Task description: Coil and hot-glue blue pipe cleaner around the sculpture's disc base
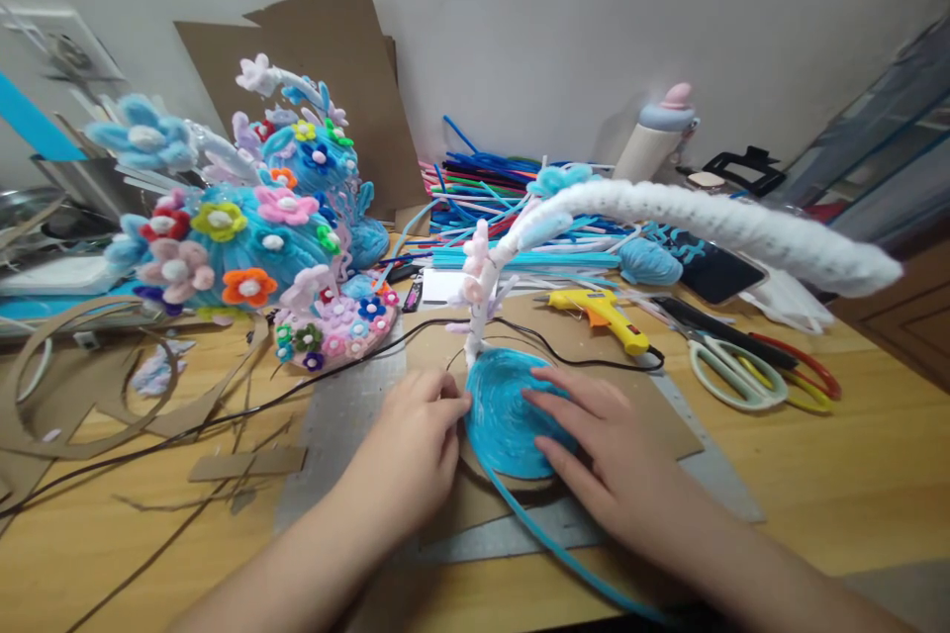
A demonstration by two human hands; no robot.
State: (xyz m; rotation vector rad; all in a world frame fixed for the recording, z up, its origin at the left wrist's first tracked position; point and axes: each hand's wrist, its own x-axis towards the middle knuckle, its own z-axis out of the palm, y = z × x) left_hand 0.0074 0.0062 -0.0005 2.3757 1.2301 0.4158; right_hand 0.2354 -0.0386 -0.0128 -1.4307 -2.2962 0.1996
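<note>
A round base wound with light-blue pipe cleaner (512,415) lies in front of me, with brown cardboard showing under its near edge. A loose blue pipe cleaner end (553,546) trails from it towards my right forearm. My left hand (423,425) is closed, thumb and fingertips pinching the coil's left edge. My right hand (601,445) rests on the coil's right side, fingers spread and lying on the surface. From the coil's far edge rises a white wrapped stem (479,312) with small pink flowers. It arches right into a thick white fuzzy arm (712,213).
A yellow glue gun (605,315) lies behind, its black cord crossing leftward. Scissors (734,371) and pliers (808,381) lie right. Flower-covered blue pieces (244,242) stand left, near cardboard scraps (248,463). Bundled pipe cleaners (490,257) and a bottle (653,134) are behind.
</note>
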